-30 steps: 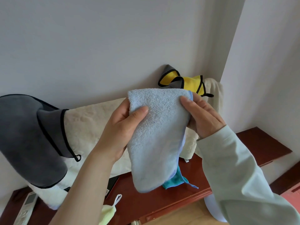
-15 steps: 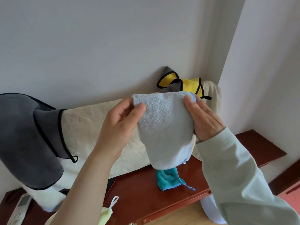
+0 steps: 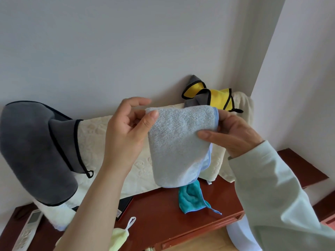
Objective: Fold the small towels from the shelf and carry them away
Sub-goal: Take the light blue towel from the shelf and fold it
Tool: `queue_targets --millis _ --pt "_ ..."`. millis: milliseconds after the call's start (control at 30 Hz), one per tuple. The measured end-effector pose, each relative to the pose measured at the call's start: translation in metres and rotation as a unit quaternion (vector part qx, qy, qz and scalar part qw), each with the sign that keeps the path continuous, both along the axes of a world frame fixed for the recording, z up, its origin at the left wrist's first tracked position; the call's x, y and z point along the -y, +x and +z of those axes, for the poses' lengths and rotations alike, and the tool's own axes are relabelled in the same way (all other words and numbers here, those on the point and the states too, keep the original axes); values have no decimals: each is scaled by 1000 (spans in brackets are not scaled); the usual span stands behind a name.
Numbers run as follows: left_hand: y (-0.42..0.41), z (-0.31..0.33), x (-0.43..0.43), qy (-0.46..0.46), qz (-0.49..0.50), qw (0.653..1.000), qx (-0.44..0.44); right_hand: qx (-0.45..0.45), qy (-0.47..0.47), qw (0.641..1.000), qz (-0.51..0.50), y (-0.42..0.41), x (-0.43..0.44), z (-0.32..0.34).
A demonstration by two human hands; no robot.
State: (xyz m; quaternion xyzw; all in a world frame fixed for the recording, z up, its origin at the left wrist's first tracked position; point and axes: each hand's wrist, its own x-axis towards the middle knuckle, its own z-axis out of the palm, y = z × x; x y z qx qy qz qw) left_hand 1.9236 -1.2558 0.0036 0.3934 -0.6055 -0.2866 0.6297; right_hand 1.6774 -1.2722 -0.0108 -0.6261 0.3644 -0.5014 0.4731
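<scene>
A small light blue towel (image 3: 178, 144) hangs folded in front of me, held up at chest height. My left hand (image 3: 126, 134) pinches its top left corner between thumb and fingers. My right hand (image 3: 233, 133) grips its top right edge, thumb across the front. Below it a teal towel (image 3: 192, 200) lies crumpled on the dark red wooden shelf (image 3: 159, 214). A yellow and grey towel (image 3: 208, 96) with black trim sits on top of a cream-covered object against the wall. A pale green towel (image 3: 119, 238) with a loop lies at the shelf's front edge.
A large grey cloth (image 3: 34, 151) with black edging drapes over the left end of the cream cover (image 3: 96, 147). A white remote control (image 3: 29, 230) and a dark flat device (image 3: 125, 205) lie on the shelf. Walls meet in a corner at the right.
The blue towel has been folded shorter and hangs less far down. My hands shifted slightly down, and my right thumb now lies across the towel's front.
</scene>
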Motion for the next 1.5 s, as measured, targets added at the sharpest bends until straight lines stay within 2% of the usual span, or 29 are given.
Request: queue_targets --millis 100,267,433,533,600,800,1000,1067,1133,1167,1233,1333,1500 --pt "6 -1 2 12 -43 999 -15 13 5 1000 -6 3 -6 3" --pt "8 -5 0 21 -52 998 -30 -28 9 998 -61 4 -10 0" --pt "9 -5 -6 8 -26 999 -17 -152 -46 978 -134 12 -16 9" --pt "9 -3 -11 4 -53 998 -31 7 -25 998 -62 16 -19 13" --pt "9 -3 -13 5 -78 996 -50 55 -13 997 -52 19 -21 16" --pt "9 -6 -18 -18 -119 990 -79 73 5 997 -28 24 -21 18" --pt "10 -8 -19 -30 -110 987 -111 103 -31 994 21 28 -25 12" --pt "9 -11 -18 -2 -106 983 -150 121 -18 992 28 30 -24 10" --pt "9 -14 -19 63 -138 971 -187 141 -14 990 27 34 -23 9" --pt "9 -17 -20 101 -162 965 -177 146 -14 989 24 35 -23 8" --pt "8 -25 -23 164 -201 960 -104 146 -11 989 25 37 -22 7" --pt "5 -34 -27 212 -207 955 -30 150 1 988 27 38 -22 4" --pt "4 -31 -27 217 -184 957 -49 148 18 989 21 37 -23 1"
